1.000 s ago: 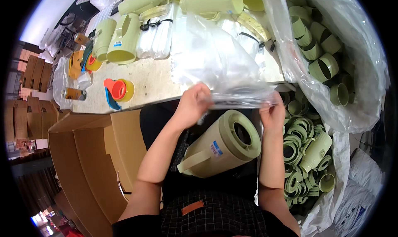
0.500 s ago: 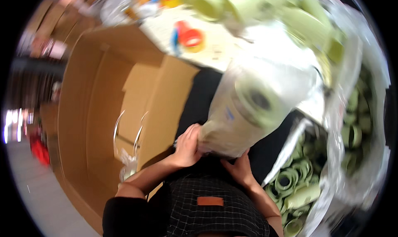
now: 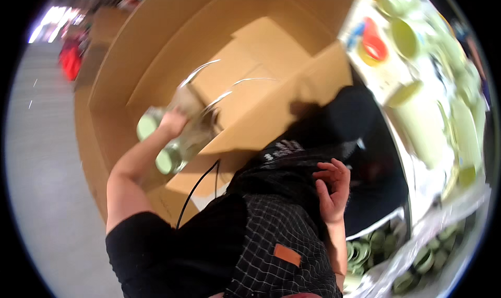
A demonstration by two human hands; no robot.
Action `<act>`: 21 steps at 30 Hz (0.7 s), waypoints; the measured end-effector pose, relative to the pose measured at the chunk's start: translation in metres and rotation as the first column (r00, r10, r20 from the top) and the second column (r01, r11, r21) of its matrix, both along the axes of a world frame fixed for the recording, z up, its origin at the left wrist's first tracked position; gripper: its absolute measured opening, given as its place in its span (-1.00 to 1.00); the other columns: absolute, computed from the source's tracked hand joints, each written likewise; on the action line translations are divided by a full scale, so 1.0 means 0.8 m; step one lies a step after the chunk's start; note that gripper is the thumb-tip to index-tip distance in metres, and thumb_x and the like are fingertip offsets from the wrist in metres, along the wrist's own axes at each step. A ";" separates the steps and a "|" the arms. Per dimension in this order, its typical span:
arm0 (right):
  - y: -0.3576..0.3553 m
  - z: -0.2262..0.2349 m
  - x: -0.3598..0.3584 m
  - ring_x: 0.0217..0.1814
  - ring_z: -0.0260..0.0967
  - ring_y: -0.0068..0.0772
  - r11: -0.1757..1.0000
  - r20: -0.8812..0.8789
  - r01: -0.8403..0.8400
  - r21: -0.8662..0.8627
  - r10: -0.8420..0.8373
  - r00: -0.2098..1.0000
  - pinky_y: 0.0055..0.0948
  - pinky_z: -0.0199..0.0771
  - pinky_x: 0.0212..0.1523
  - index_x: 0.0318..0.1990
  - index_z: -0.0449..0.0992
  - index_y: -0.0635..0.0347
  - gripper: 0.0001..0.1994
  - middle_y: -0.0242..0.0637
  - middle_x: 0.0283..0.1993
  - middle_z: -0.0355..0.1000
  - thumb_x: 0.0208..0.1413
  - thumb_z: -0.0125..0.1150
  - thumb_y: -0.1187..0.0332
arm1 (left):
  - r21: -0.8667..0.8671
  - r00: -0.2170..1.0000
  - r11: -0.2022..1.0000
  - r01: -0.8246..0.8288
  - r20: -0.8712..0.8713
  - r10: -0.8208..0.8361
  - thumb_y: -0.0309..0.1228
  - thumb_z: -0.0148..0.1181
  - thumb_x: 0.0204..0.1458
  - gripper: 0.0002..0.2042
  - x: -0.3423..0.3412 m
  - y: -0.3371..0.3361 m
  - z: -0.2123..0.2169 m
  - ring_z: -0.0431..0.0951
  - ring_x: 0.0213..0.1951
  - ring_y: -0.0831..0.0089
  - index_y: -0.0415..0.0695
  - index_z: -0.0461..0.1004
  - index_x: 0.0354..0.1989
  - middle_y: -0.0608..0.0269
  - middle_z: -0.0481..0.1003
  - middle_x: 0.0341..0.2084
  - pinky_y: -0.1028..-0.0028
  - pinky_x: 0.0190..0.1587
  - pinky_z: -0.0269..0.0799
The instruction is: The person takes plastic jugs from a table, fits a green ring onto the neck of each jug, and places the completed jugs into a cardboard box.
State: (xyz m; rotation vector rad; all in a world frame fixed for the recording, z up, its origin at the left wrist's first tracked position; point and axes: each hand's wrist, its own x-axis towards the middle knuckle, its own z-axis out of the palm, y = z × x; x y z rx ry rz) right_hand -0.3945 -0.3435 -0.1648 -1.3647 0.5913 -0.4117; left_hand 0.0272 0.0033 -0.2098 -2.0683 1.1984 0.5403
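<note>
We keep the two hands well apart. Our left hand (image 3: 174, 122) reaches into the cardboard box (image 3: 292, 112), its fingers curled against the wrapped jugs; blur hides the contact, so we cannot tell whether it grips one. Our right hand (image 3: 334, 189) is held above the dark-clothed lap, thumb and fingers parted and loosely bent.

We locate two round, light green ends inside the box, near its lower-left side: the upper wrapped jug (image 3: 148, 127) and the lower wrapped jug (image 3: 166, 161). Both ends face the lower left of the view. The long axis of the lower one appears to slope up and to the right; the body of the upper one is too blurred to trace.

We note white straps (image 3: 201, 71) curving over the box interior. To the right, the table (image 3: 385, 84) carries a red-and-yellow round part (image 3: 374, 46) and a large green jug (image 3: 420, 126), its mouth toward the upper left. Below it, a sack holds green parts (image 3: 359, 252). Grey floor (image 3: 47, 183) extends at left.
</note>
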 end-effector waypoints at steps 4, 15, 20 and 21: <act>-0.049 0.015 -0.025 -0.08 0.44 -0.09 0.559 -0.022 0.175 -0.811 -0.329 0.944 -0.23 0.44 0.01 0.01 0.42 0.28 -0.57 -0.06 -0.06 0.48 -0.09 0.28 0.64 | 0.045 0.934 0.965 -0.259 -0.244 0.262 -0.43 -0.03 0.10 -0.57 -0.029 0.130 -0.095 0.38 0.20 0.05 0.22 0.53 0.13 0.01 0.47 0.08 0.15 0.24 0.33; -0.178 0.045 -0.089 0.30 0.15 0.17 0.168 0.070 0.259 -0.951 -0.700 0.711 0.02 0.19 0.28 0.18 0.36 0.20 -0.32 0.05 0.25 0.23 -0.21 0.43 0.40 | -0.768 0.701 0.297 -0.567 -0.639 -0.316 -0.37 0.23 0.09 -0.29 -0.222 -0.388 0.080 0.16 0.36 0.08 -0.28 0.06 0.39 -0.06 0.24 0.30 0.12 0.42 -0.06; -0.228 0.056 -0.270 0.36 0.04 0.14 -0.134 0.240 0.525 -0.840 -0.961 0.139 -0.04 0.09 0.33 0.31 0.19 0.27 -0.21 0.08 0.27 0.14 -0.17 0.37 0.38 | -0.230 0.062 0.411 -0.882 -0.921 -0.384 -0.54 0.09 0.21 -0.58 -0.294 -0.509 0.006 0.42 0.19 0.27 -0.39 0.26 0.23 -0.05 0.44 0.13 0.32 0.31 0.19; -0.248 0.059 -0.342 0.37 0.00 0.12 -0.211 0.212 0.243 -0.947 -0.977 -0.024 -0.03 0.05 0.34 0.32 0.13 0.27 -0.17 0.06 0.29 0.11 -0.18 0.36 0.39 | -0.238 0.094 0.406 -0.882 -0.935 -0.343 -0.60 0.02 0.24 -0.71 -0.298 -0.517 0.016 0.53 0.04 0.37 -0.40 0.37 0.12 0.03 0.54 -0.01 0.40 0.19 0.34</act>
